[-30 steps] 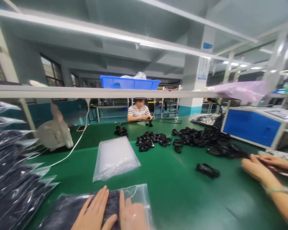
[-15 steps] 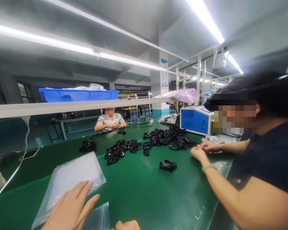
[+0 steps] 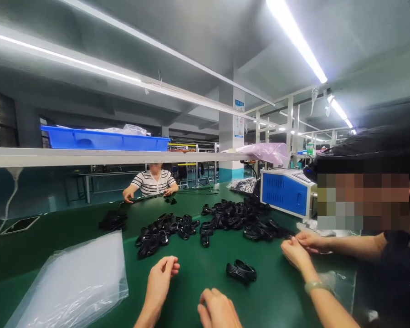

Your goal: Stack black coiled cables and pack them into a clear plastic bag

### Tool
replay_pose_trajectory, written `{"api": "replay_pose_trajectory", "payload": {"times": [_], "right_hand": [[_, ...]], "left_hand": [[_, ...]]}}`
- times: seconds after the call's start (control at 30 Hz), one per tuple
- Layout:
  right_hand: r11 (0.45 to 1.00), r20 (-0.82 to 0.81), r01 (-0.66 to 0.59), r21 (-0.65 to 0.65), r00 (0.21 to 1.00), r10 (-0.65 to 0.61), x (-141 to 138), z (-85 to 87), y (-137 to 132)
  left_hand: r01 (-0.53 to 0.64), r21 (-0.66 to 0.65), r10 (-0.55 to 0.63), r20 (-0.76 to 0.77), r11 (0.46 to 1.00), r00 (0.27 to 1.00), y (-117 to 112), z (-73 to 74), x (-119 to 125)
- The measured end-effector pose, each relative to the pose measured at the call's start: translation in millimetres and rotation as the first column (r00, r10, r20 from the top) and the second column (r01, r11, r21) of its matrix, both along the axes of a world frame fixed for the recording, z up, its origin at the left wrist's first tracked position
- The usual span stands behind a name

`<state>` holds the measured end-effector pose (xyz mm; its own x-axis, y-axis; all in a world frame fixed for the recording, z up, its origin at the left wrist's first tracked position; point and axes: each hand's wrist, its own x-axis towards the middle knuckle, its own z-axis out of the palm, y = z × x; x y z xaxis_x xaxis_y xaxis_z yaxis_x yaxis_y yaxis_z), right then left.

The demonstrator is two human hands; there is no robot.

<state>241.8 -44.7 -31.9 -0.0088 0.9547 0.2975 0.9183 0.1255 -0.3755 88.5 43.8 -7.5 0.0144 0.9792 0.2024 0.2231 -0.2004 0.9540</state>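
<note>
Since the last frame, my left hand (image 3: 159, 283) has moved right from over the clear bags (image 3: 85, 275), and my right hand (image 3: 220, 310) has come further into view. On my feed, the left thumb and fingertips are drawn together, with nothing showing in them; the right fingers curl loosely, thumb a little apart, around nothing I can see. One cable bundle (image 3: 241, 272) lies near, beyond and right of my right fingertips, untouched. My left fingertips stop just short of the left cable pile (image 3: 166, 231).
</note>
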Motion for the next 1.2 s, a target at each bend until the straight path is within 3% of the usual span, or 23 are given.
{"api": "replay_pose_trajectory", "payload": {"times": [0.1, 0.17, 0.3, 0.43, 0.53, 0.6, 0.63, 0.67, 0.73, 0.77, 0.87, 0.93, 1.13, 1.2], "right_hand": [[0.994, -0.063, 0.110, 0.028, 0.992, -0.108, 7.0, 19.4, 41.6], [0.976, -0.080, 0.217, 0.022, 0.973, -0.214, 6.3, 23.4, 76.7], [0.945, -0.127, 0.327, 0.004, 0.938, -0.323, 6.0, 13.5, 139.7], [0.943, -0.259, 0.330, -0.033, 0.909, -0.327, 10.8, 4.3, 167.0], [0.958, -0.392, 0.266, -0.102, 0.875, -0.285, 10.3, 2.6, 157.0], [0.975, -0.545, 0.160, -0.156, 0.809, -0.220, 6.4, 1.5, 136.0], [0.981, -0.652, 0.080, -0.175, 0.738, -0.176, 3.4, 0.8, 122.6], [0.984, -0.790, -0.023, -0.179, 0.599, -0.130, -0.1, -0.1, 108.2], [0.972, -0.945, -0.187, -0.144, 0.318, -0.079, -8.0, -2.4, 80.8], [0.965, -0.970, -0.230, -0.124, 0.233, -0.069, -11.9, -4.0, 69.4], [0.963, -0.979, -0.255, -0.087, 0.202, -0.035, -20.4, -11.0, 49.3], [0.963, -0.983, -0.260, -0.063, 0.182, -0.015, -21.8, -16.7, 45.9], [0.945, -0.985, -0.317, -0.076, 0.170, -0.023, -17.5, -25.5, 46.8], [0.941, -0.990, -0.323, -0.099, 0.127, -0.060, -19.0, -25.4, 45.4]], "left_hand": [[-0.077, 0.015, 0.077, 0.027, 0.997, 0.997, 4.2, -24.8, -1.8], [-0.072, 0.029, 0.072, 0.013, 0.997, 0.997, 3.8, -34.4, -1.2], [-0.013, 0.030, 0.015, -0.078, 0.999, 0.997, 4.1, -46.7, 4.2], [-0.027, 0.051, 0.032, -0.111, 0.998, 0.993, 10.1, -59.4, 9.8], [-0.042, 0.053, 0.045, -0.058, 0.998, 0.997, 13.5, -60.6, 12.1], [-0.042, -0.004, 0.042, 0.083, 0.999, 0.996, 12.8, -54.7, 12.1], [-0.028, -0.072, 0.041, 0.193, 0.997, 0.980, 11.5, -50.1, 11.5], [0.012, -0.154, 0.038, 0.318, 0.988, 0.947, 9.6, -44.8, 10.4], [0.166, -0.281, 0.019, 0.557, 0.945, 0.830, 4.2, -33.9, 7.0], [0.264, -0.283, -0.020, 0.646, 0.922, 0.763, 1.0, -29.0, 4.9], [0.461, -0.185, -0.192, 0.731, 0.868, 0.655, -8.0, -19.4, -0.9], [0.490, -0.167, -0.248, 0.697, 0.856, 0.672, -11.6, -17.8, -3.0], [0.455, -0.178, -0.272, 0.598, 0.872, 0.754, -13.5, -18.3, -2.5], [0.458, -0.186, -0.284, 0.570, 0.869, 0.771, -13.9, -17.4, -2.2]]}}
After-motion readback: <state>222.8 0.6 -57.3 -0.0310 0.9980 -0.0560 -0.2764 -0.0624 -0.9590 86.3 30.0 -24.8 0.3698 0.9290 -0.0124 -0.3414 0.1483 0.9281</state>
